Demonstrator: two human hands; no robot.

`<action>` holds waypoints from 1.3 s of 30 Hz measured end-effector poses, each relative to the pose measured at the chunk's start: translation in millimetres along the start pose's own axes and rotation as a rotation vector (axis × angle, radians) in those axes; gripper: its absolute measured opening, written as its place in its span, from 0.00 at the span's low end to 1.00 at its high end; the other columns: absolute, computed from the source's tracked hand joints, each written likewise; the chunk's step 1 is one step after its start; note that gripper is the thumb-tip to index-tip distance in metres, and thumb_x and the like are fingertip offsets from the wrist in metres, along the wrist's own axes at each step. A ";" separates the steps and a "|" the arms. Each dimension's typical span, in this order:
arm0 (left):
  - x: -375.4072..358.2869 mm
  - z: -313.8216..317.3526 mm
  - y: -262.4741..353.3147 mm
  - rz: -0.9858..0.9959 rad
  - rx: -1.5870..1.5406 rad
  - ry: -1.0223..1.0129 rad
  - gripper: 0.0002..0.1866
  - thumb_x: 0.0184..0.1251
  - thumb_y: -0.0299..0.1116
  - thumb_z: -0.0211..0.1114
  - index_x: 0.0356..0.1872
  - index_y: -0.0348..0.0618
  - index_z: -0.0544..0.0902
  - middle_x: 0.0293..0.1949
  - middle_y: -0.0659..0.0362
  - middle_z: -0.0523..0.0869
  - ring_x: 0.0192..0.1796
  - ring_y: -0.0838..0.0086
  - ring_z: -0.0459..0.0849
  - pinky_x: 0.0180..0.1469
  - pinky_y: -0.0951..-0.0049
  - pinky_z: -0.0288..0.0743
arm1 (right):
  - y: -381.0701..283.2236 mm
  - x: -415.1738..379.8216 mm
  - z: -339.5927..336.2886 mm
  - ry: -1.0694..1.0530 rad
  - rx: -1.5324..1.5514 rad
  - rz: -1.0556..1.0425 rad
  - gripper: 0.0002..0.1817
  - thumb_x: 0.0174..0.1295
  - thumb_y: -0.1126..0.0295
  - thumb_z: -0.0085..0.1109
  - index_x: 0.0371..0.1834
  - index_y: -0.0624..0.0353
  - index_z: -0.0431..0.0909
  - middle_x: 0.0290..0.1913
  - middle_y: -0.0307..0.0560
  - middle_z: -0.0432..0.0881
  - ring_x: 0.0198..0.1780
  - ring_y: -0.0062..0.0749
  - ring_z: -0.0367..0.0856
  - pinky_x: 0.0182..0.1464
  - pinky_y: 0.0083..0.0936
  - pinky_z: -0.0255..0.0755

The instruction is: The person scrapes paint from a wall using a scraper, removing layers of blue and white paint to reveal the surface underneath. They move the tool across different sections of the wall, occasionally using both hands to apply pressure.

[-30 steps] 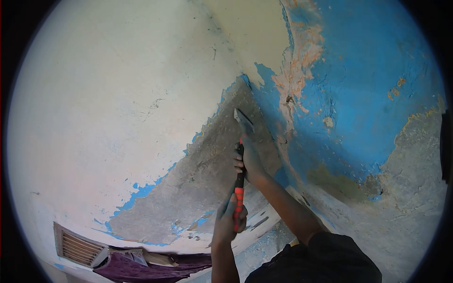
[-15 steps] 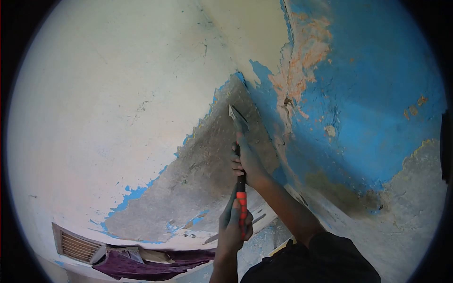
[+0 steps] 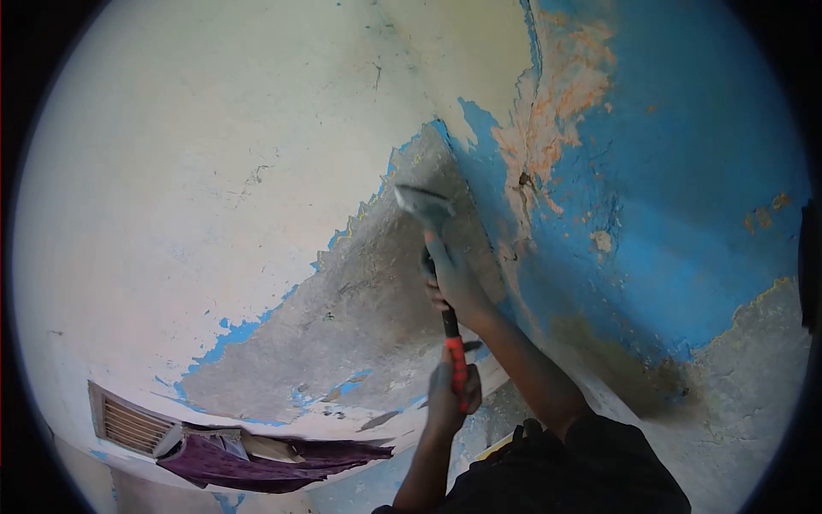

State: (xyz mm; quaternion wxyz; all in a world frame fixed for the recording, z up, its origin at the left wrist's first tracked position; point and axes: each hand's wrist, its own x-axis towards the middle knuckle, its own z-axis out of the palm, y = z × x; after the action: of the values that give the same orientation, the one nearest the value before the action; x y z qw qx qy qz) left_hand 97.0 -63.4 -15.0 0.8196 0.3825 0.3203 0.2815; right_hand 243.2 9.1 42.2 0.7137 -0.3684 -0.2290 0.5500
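A long-handled scraper (image 3: 425,206) with a wide flat metal blade and a black and red handle is in both my hands. My right hand (image 3: 461,287) is wrapped round the black upper shaft close behind the blade. Lower down, my left hand (image 3: 449,392) is closed on the red grip. The blade, slightly blurred, overlaps a bare grey patch (image 3: 342,308) where paint is gone. Its left corner lies near the patch's jagged edge, which is rimmed with blue and yellowish paint. Cream paint (image 3: 214,171) spreads beyond that edge.
To the right, a blue wall (image 3: 685,171) has peeling pinkish plaster (image 3: 552,94) along the corner. A slatted vent (image 3: 133,421) sits at lower left beside a hanging purple cloth (image 3: 231,463). More bare grey wall (image 3: 753,360) shows at far right.
The scraper blade has swung left toward the paint edge and turned its wide face to view. My left hand and the red grip have shifted right and slightly up.
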 end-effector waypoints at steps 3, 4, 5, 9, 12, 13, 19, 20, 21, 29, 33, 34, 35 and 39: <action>31.0 -9.4 -37.7 -0.009 0.039 -0.073 0.15 0.75 0.49 0.52 0.38 0.48 0.69 0.17 0.68 0.62 0.12 0.83 0.59 0.12 0.79 0.50 | 9.2 3.7 -7.4 0.117 -0.242 -0.146 0.22 0.71 0.44 0.47 0.30 0.50 0.66 0.17 0.30 0.62 0.11 0.15 0.58 0.12 0.19 0.52; 37.9 -5.6 -39.7 -0.018 0.104 -0.059 0.13 0.74 0.45 0.55 0.35 0.48 0.69 0.17 0.68 0.62 0.13 0.84 0.59 0.13 0.80 0.50 | 7.0 7.2 -10.0 0.097 -0.292 -0.200 0.21 0.72 0.46 0.46 0.31 0.51 0.66 0.17 0.30 0.63 0.12 0.16 0.59 0.13 0.20 0.54; 41.7 -2.2 -38.5 -0.019 0.058 -0.104 0.11 0.71 0.38 0.59 0.30 0.48 0.68 0.17 0.69 0.62 0.14 0.85 0.59 0.13 0.80 0.51 | 2.5 12.2 -13.7 0.081 -0.341 -0.255 0.21 0.73 0.47 0.45 0.32 0.52 0.67 0.17 0.31 0.63 0.13 0.17 0.60 0.14 0.21 0.55; 63.0 12.7 -25.5 0.022 0.097 -0.189 0.09 0.70 0.35 0.56 0.30 0.45 0.69 0.16 0.69 0.63 0.13 0.84 0.59 0.14 0.80 0.51 | -20.0 25.7 -7.9 0.064 -0.496 -0.473 0.19 0.76 0.52 0.41 0.35 0.56 0.69 0.18 0.31 0.64 0.17 0.19 0.63 0.22 0.23 0.62; 64.9 26.8 -37.2 0.068 0.073 -0.112 0.08 0.69 0.34 0.55 0.31 0.44 0.69 0.15 0.69 0.62 0.13 0.85 0.59 0.14 0.79 0.51 | -29.3 24.8 -10.7 0.048 -0.584 -0.501 0.20 0.76 0.54 0.40 0.36 0.59 0.70 0.18 0.32 0.64 0.20 0.18 0.64 0.26 0.22 0.63; 59.3 31.7 -38.4 0.015 0.025 -0.101 0.08 0.69 0.35 0.55 0.32 0.43 0.70 0.15 0.69 0.62 0.12 0.85 0.59 0.14 0.79 0.50 | -29.6 26.9 -10.0 0.048 -0.576 -0.521 0.21 0.76 0.54 0.40 0.39 0.63 0.71 0.20 0.41 0.68 0.23 0.28 0.69 0.30 0.28 0.65; 47.7 45.0 -25.1 0.038 0.072 -0.087 0.08 0.70 0.33 0.54 0.30 0.44 0.70 0.14 0.70 0.63 0.11 0.85 0.59 0.13 0.80 0.50 | -45.8 15.8 -4.3 0.059 -0.621 -0.379 0.25 0.75 0.53 0.42 0.44 0.71 0.73 0.24 0.62 0.75 0.30 0.46 0.79 0.37 0.38 0.69; 47.4 47.2 -28.3 0.060 0.062 -0.073 0.08 0.70 0.33 0.54 0.30 0.44 0.69 0.14 0.70 0.63 0.11 0.85 0.59 0.12 0.80 0.50 | -40.1 14.7 -6.0 0.053 -0.622 -0.370 0.25 0.74 0.53 0.42 0.43 0.70 0.74 0.24 0.62 0.75 0.30 0.46 0.79 0.37 0.39 0.69; 48.8 45.5 -28.1 0.051 0.070 -0.076 0.08 0.70 0.33 0.54 0.29 0.44 0.69 0.14 0.70 0.63 0.11 0.85 0.59 0.12 0.79 0.50 | -38.2 16.4 -7.9 0.050 -0.625 -0.369 0.25 0.74 0.53 0.42 0.43 0.70 0.74 0.24 0.61 0.75 0.29 0.45 0.79 0.37 0.39 0.70; 57.8 38.3 -30.1 0.054 0.100 -0.094 0.08 0.70 0.33 0.53 0.31 0.44 0.69 0.15 0.69 0.64 0.12 0.85 0.60 0.13 0.80 0.52 | -40.5 25.0 -7.6 -0.016 -0.584 -0.451 0.23 0.75 0.51 0.42 0.33 0.61 0.71 0.19 0.41 0.69 0.20 0.25 0.69 0.25 0.27 0.64; 69.2 52.4 -28.0 0.097 0.054 -0.051 0.07 0.70 0.33 0.53 0.32 0.43 0.70 0.15 0.69 0.64 0.12 0.85 0.61 0.13 0.80 0.52 | -37.8 44.8 -9.3 0.011 -0.621 -0.651 0.23 0.75 0.50 0.41 0.29 0.56 0.69 0.17 0.33 0.66 0.15 0.17 0.63 0.19 0.21 0.60; 66.5 45.5 -29.9 0.092 0.076 -0.061 0.07 0.70 0.33 0.52 0.32 0.43 0.70 0.15 0.69 0.64 0.12 0.85 0.61 0.12 0.80 0.52 | -36.8 37.3 -6.3 0.005 -0.595 -0.596 0.23 0.75 0.50 0.41 0.29 0.56 0.69 0.17 0.33 0.66 0.15 0.17 0.63 0.19 0.21 0.60; 67.8 40.2 -33.0 0.091 0.089 -0.081 0.07 0.70 0.33 0.52 0.32 0.43 0.71 0.15 0.69 0.63 0.12 0.85 0.61 0.12 0.81 0.52 | -41.6 27.5 -4.8 -0.002 -0.581 -0.547 0.23 0.75 0.50 0.42 0.29 0.56 0.69 0.17 0.33 0.67 0.15 0.17 0.63 0.18 0.20 0.59; 74.2 32.4 -22.3 0.098 0.165 -0.104 0.08 0.71 0.34 0.52 0.32 0.45 0.70 0.15 0.69 0.63 0.12 0.85 0.61 0.12 0.81 0.51 | -55.4 29.4 -1.8 -0.051 -0.578 -0.344 0.25 0.74 0.52 0.44 0.35 0.67 0.72 0.20 0.45 0.70 0.24 0.30 0.73 0.33 0.33 0.69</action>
State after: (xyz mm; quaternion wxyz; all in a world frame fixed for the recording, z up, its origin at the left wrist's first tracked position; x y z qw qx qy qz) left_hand 173.1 -37.7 -39.7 0.7861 0.4779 0.2803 0.2739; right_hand 287.3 29.7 81.8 0.6561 -0.4975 -0.4522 0.3428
